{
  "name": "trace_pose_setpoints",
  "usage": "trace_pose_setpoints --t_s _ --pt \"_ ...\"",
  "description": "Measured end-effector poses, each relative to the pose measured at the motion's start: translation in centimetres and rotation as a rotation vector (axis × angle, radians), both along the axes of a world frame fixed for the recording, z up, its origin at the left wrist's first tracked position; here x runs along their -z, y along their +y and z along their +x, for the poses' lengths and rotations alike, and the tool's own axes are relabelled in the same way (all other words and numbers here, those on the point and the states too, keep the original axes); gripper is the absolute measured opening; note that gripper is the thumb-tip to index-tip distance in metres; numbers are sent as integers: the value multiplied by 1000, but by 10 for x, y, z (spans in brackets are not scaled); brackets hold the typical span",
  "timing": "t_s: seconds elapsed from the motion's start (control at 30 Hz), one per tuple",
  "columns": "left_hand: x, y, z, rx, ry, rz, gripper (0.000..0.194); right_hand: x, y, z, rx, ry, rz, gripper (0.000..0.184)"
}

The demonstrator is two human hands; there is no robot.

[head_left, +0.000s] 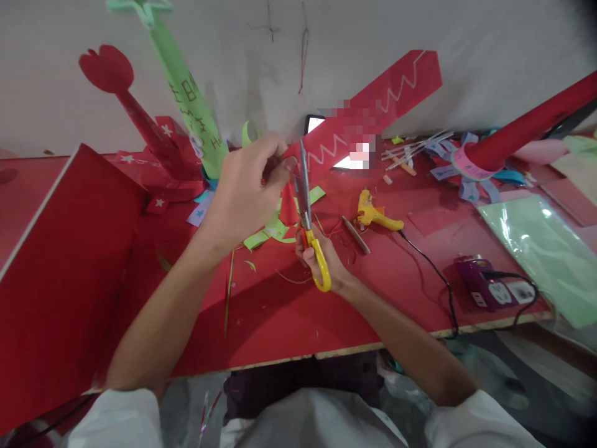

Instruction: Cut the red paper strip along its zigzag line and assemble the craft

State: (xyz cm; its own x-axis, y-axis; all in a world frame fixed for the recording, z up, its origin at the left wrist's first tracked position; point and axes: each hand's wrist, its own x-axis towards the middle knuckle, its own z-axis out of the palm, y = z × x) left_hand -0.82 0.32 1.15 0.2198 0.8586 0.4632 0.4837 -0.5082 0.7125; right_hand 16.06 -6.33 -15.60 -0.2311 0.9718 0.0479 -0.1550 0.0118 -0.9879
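A red table (pixel 289 317) is meeting a grey wall (pixel 209 56), its front edge (pixel 280 361) passing beneath both forearms (pixel 168 311); above, left fingers (pixel 280 177) are pinching a zigzag-marked paper strip (pixel 396 93), right fingers (pixel 308 254) holding yellow-handled scissors (pixel 321 264).

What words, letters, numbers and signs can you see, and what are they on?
"H": green tube, near its bottom; its other marks are too unclear to read.
White stars: red paper pieces; signs, not words.
White zigzag line: red strip; I can't make out any letters.
Pink band: writing too blurred.
Red tulip stem: pale marks too blurred.
Purple power box: markings too small.
Screen: nothing readable.
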Motion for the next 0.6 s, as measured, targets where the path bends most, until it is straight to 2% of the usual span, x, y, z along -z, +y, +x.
trace_pose_setpoints --t_s 0.27,0.6 --pt "1 2 -1 -4 6 31 29 -6 1 -2 0 12 20 67" --pt "1 3 -2 -15 36 40 31 -5 1 0 5 -90 96 64"
